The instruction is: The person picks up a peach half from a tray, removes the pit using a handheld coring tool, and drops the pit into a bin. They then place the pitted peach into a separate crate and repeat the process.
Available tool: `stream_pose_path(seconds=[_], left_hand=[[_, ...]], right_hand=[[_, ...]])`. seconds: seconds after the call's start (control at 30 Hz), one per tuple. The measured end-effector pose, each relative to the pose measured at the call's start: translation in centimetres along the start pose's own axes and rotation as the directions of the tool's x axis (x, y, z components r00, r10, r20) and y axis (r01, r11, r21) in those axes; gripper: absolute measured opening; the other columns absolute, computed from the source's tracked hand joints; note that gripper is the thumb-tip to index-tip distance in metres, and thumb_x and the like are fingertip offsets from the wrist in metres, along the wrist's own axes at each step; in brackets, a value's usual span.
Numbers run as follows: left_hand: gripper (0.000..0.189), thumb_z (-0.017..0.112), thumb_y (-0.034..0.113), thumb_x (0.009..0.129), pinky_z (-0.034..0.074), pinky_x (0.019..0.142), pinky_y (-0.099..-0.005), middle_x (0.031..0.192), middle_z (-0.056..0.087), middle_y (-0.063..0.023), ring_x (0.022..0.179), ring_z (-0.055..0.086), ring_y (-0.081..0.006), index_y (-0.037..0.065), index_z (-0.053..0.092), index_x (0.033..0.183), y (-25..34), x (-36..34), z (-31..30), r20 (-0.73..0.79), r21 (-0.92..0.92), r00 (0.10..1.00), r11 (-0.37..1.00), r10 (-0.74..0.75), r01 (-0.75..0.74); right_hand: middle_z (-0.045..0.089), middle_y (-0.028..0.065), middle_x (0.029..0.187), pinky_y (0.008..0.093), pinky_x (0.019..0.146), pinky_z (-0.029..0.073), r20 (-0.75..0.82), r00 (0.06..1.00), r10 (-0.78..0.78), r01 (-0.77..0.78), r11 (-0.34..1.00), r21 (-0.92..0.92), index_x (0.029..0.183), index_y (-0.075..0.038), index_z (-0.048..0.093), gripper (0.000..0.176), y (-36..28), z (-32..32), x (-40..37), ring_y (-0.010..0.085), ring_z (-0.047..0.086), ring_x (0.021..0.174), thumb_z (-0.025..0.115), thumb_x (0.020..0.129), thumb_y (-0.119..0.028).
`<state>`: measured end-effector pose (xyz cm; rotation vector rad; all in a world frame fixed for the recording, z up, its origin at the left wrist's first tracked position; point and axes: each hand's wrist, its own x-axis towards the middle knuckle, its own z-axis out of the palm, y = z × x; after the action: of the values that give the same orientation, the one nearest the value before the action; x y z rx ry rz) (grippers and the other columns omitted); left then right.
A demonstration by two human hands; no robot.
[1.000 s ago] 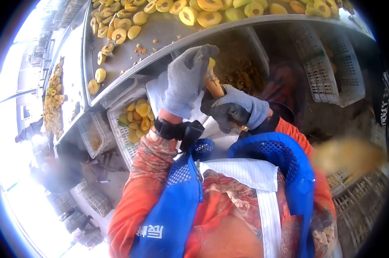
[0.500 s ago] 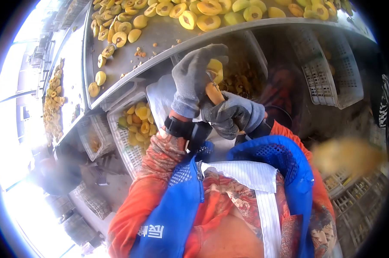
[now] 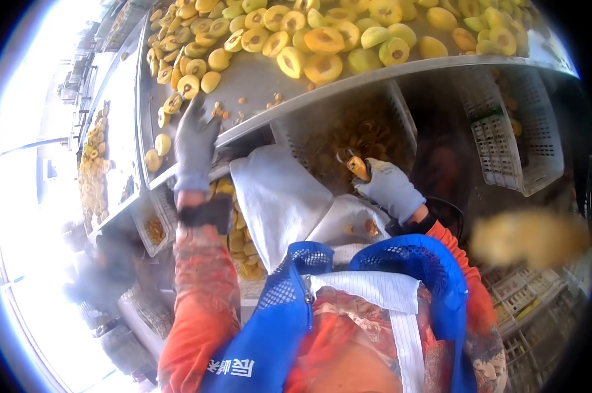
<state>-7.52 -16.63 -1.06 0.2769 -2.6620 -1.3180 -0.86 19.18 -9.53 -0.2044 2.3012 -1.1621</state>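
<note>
My left hand (image 3: 197, 141), in a grey glove, reaches over the metal table's (image 3: 240, 108) front edge at the left. Its fingers are stretched out and the thumb stands apart, with nothing visible in it. Close to the fingertips are halved yellow peaches (image 3: 188, 86) and small bits of pit. My right hand (image 3: 393, 188), also gloved, is closed round the pitting tool (image 3: 357, 167), whose orange-brown handle ends in a curved metal loop. It is held above the white apron (image 3: 276, 190) over my lap, near a crate of brownish scraps (image 3: 364, 134).
Many peach halves (image 3: 323, 40) cover the table's far part. Under the edge at left stands a crate with yellow fruit (image 3: 243, 242). A white crate (image 3: 509, 131) is at right, more crates (image 3: 525, 281) lower right. A blurred yellowish shape (image 3: 530, 239) hangs at right.
My hands were together at a yellow peach piece with the tool. Now my left hand has moved left to the table without that piece; my right hand has moved right, keeping the tool.
</note>
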Motion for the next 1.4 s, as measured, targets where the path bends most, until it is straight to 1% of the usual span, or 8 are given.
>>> stream_pose_path(seconds=[0.13,0.33,0.47,0.6,0.8,0.87,0.93,1.4], left_hand=[[0.076,0.076,0.010,0.072,0.044,0.100,-0.0412,0.133,0.051,-0.0151,0.122,0.051,-0.0313,0.013,0.043,0.140,7.1,7.2,10.5,0.255,0.585,0.819,0.592,0.515,-0.554],[0.059,0.074,0.018,0.074,0.048,0.086,-0.0439,0.112,0.061,-0.0139,0.103,0.058,-0.0366,0.013,0.053,0.128,5.6,8.4,13.4,0.376,0.690,0.903,0.589,0.207,-0.422],[0.035,0.074,0.018,0.079,0.051,0.058,-0.0296,0.088,0.069,-0.0084,0.067,0.063,-0.0187,0.001,0.063,0.108,2.5,7.0,8.5,0.287,-0.009,0.887,0.925,-0.361,0.380],[0.039,0.064,0.033,0.089,0.048,0.056,-0.0270,0.093,0.066,-0.0091,0.072,0.062,-0.0157,0.001,0.060,0.112,1.0,2.3,4.6,0.298,-0.901,0.930,0.257,-0.215,0.349],[0.053,0.057,0.040,0.088,0.052,0.082,-0.0397,0.123,0.057,-0.0204,0.109,0.058,-0.0348,0.003,0.052,0.125,5.3,-3.4,3.5,0.317,-0.948,0.948,-0.006,-0.036,0.317],[0.044,0.055,0.027,0.092,0.053,0.087,-0.0447,0.125,0.055,-0.0205,0.108,0.059,-0.0357,0.005,0.049,0.130,6.0,-5.1,4.9,0.234,-0.953,0.972,0.188,-0.036,0.236],[0.038,0.053,0.017,0.094,0.050,0.093,-0.0455,0.126,0.055,-0.0197,0.106,0.060,-0.0346,0.004,0.049,0.129,5.7,-6.8,7.1,-0.239,-0.549,0.827,0.631,0.509,-0.547],[0.030,0.056,0.019,0.088,0.051,0.083,-0.0338,0.105,0.068,-0.0112,0.094,0.066,-0.0249,0.002,0.065,0.111,9.5,-9.5,8.4,-0.233,-0.281,0.927,0.893,0.293,-0.353]], right_hand=[[0.066,0.0203,0.094,0.0435,0.077,0.048,-0.050,0.999,0.012,-0.012,1.000,0.003,0.099,-0.004,0.063,0.034,0.3,0.0,0.2,0.0390,0.062,0.088,0.066,0.080,-0.031],[0.066,0.0199,0.092,0.0431,0.078,0.048,-0.079,0.996,0.045,-0.041,0.998,0.044,0.101,-0.005,0.062,0.034,-0.7,-0.6,0.0,0.0393,0.061,0.089,0.066,0.080,-0.031],[0.066,0.0188,0.087,0.0418,0.072,0.050,-0.049,0.999,-0.012,0.015,0.997,0.074,0.099,-0.006,0.062,0.030,-3.0,-0.3,0.1,0.0351,0.065,0.080,0.065,0.081,-0.030],[0.067,0.0190,0.084,0.0455,0.074,0.050,0.022,1.000,-0.004,0.000,0.986,0.166,0.093,-0.006,0.062,0.029,-6.6,-0.4,-1.1,0.0372,0.064,0.081,0.061,0.082,-0.032],[0.066,0.0193,0.081,0.0461,0.071,0.050,-0.212,0.917,-0.338,0.326,0.941,-0.093,0.096,-0.005,0.059,0.031,-10.8,1.1,-1.1,0.0380,0.064,0.078,0.064,0.081,-0.032],[0.066,0.0195,0.082,0.0461,0.072,0.050,-0.254,0.883,-0.395,0.358,0.916,-0.180,0.097,-0.005,0.059,0.032,-11.8,1.2,-0.9,0.0385,0.064,0.079,0.065,0.080,-0.032],[0.066,0.0197,0.082,0.0463,0.072,0.050,-0.267,0.868,-0.419,0.369,0.903,-0.219,0.098,-0.005,0.059,0.033,-12.4,1.4,-0.7,0.0391,0.063,0.080,0.066,0.080,-0.032],[0.065,0.0129,0.083,0.0362,0.065,0.050,-0.171,0.957,-0.236,0.264,0.950,0.165,0.102,-0.005,0.060,0.028,-10.5,4.3,-0.6,0.0276,0.065,0.073,0.067,0.080,-0.020]])
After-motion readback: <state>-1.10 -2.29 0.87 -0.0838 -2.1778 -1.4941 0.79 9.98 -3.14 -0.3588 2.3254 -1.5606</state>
